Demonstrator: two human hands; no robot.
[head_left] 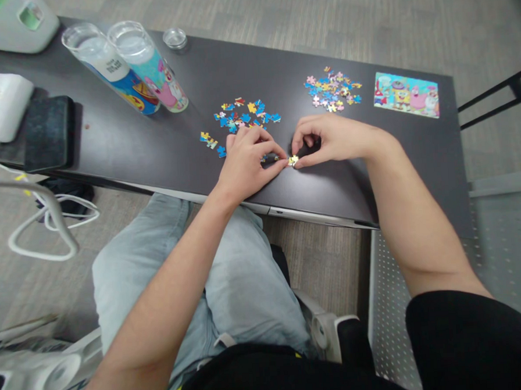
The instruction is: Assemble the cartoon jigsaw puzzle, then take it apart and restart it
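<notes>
Near the front edge of the dark table, a small yellow and white jigsaw puzzle piece [293, 160] lies between the fingertips of both hands. My right hand [327, 138] pinches it from the right with thumb and index finger. From the left, my left hand [252, 160] closes thumb and index finger at the piece's other side. Whether it is one piece or two joined ones is too small to tell. Just beyond my left hand spreads a loose pile of mostly blue puzzle pieces [245, 115]. A few yellow pieces [208, 139] lie left of it.
Farther back sits a second pile of puzzle pieces [331, 89], beside a colourful cartoon picture card [406, 95]. Two clear-topped printed tubes [149, 67] stand at the left, near a round clear lid [175, 39]. A black phone-like slab [49, 133] and a white charger [2, 106] lie far left.
</notes>
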